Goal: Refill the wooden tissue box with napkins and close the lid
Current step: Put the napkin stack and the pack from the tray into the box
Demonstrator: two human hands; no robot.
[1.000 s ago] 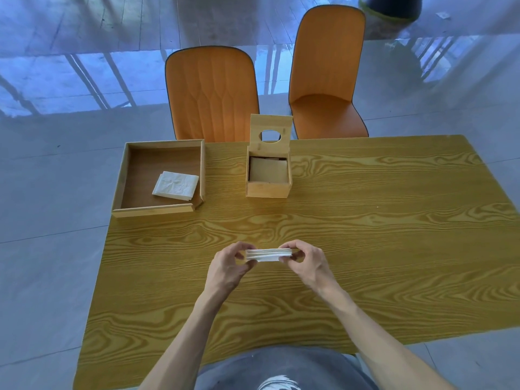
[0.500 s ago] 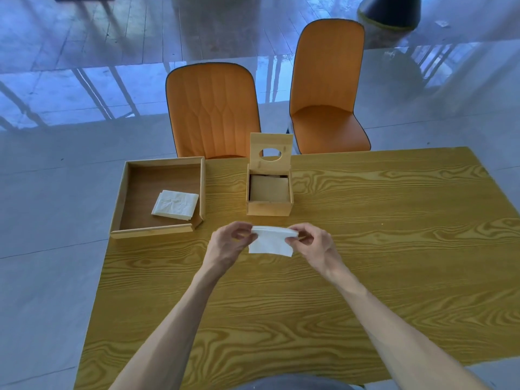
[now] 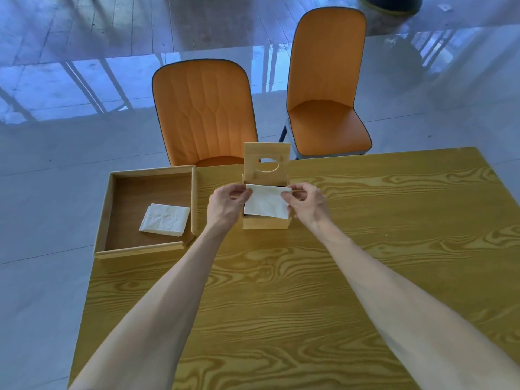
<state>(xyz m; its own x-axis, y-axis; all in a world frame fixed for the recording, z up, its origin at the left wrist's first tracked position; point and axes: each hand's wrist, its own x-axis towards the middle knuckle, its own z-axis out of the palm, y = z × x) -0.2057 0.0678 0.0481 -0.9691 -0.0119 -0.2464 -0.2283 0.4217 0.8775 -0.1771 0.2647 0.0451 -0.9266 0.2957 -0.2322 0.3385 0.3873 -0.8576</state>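
You are holding a stack of napkins (image 3: 266,203) just above the open wooden tissue box (image 3: 266,220), your left hand (image 3: 226,204) pinching its left edge and your right hand (image 3: 305,202) pinching its right edge, each grip clenched on the stack. The near edge is drooping toward the box's front wall while the far edge is riding higher, so the stack is tilting; if you are lowering it this way, the front could be catching on the rim and the sheets fanning or folding. The hinged lid (image 3: 266,163) is standing upright right behind your fingers, and a knock could be tipping it down onto your hands. More napkins (image 3: 165,220) are waiting in the wooden tray (image 3: 194,204) on the tabletop (image 3: 365,249).
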